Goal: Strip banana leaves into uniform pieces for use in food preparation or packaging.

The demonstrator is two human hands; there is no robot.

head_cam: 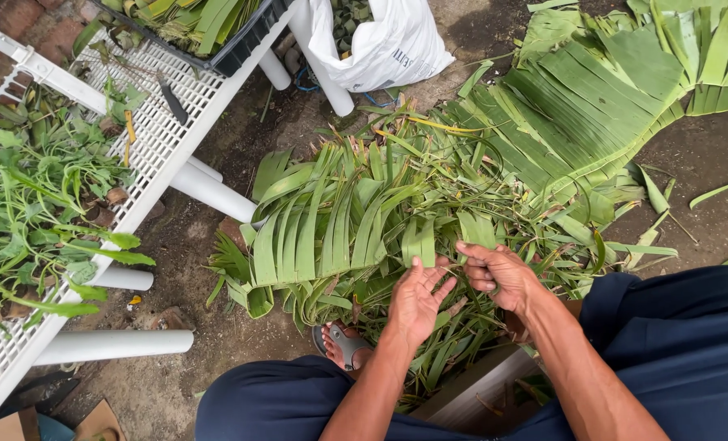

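Observation:
I sit over a heap of long green leaf strips (pixel 339 220) spread on the dirt ground. My left hand (pixel 417 298) is palm up with fingers spread, its fingertips touching a folded green strip (pixel 419 241). My right hand (pixel 498 273) is curled beside it, pinching the lower end of another folded green strip (pixel 478 230). Both hands are close together above the pile, in front of my knees in dark blue trousers (pixel 690 343). My sandalled foot (pixel 343 343) shows under the leaves.
A white slatted rack (pixel 164 139) on white pipe legs stands at the left, with leafy plants (pixel 37 212) and a dark tray of leaves (pixel 209 28). A white plastic bag (pixel 388 41) sits at the top. Broad torn leaves (pixel 601 98) lie at the upper right.

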